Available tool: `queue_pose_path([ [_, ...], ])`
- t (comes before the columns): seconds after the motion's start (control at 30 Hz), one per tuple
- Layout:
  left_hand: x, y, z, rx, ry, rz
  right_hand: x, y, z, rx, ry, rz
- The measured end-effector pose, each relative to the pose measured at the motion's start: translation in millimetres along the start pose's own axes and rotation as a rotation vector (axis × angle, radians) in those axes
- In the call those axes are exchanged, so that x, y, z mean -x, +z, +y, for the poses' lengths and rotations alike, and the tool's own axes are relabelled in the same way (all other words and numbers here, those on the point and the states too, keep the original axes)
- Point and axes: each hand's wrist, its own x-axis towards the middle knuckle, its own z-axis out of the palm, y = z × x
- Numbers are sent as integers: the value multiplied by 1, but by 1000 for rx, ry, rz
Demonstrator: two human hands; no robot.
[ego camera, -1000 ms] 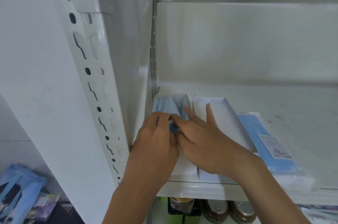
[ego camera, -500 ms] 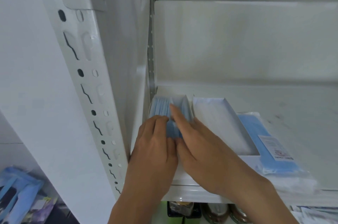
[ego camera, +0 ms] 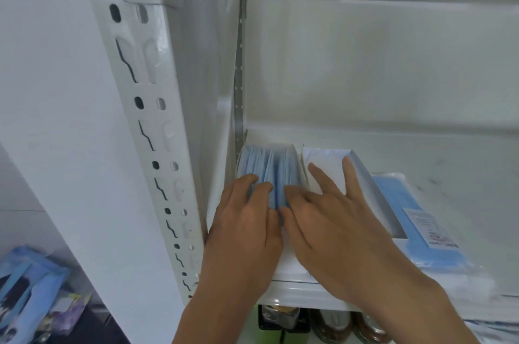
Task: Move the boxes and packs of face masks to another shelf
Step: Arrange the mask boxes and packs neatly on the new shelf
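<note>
An open white box of blue face masks stands at the left end of the white shelf, against the side wall. My left hand lies flat on the masks with its fingertips on the stack. My right hand rests beside it, thumb on the masks and fingers spread over the second open white box, which looks empty. To the right of that box lies a clear-wrapped pack of blue masks with a white label. Neither hand grips anything.
A perforated white upright stands to the left of the shelf bay. Jars and a green container sit on the shelf below. Blue printed packages lie at the bottom left. Another shelf board runs overhead.
My right hand has spread out, with its fingers shifted from the mask stack onto the second box. My left hand has stayed on the masks. The view has shifted a little.
</note>
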Motion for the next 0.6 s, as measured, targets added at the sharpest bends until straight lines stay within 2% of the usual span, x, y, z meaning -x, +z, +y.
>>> queue_pose_path([
  [0.1,-1,-4,5,16,-2,2,-3,-2,-6,-98,-34,-11],
  [0.23,0,-4,3,55,-9,-17,-12,-3,-6,-322,-146,82],
  [0.37,0,-2,1,85,-41,1,-21,-9,-3,-495,-163,-38],
  [0.6,0,0,0,118,-53,36,-40,-15,2,-641,-170,-171],
])
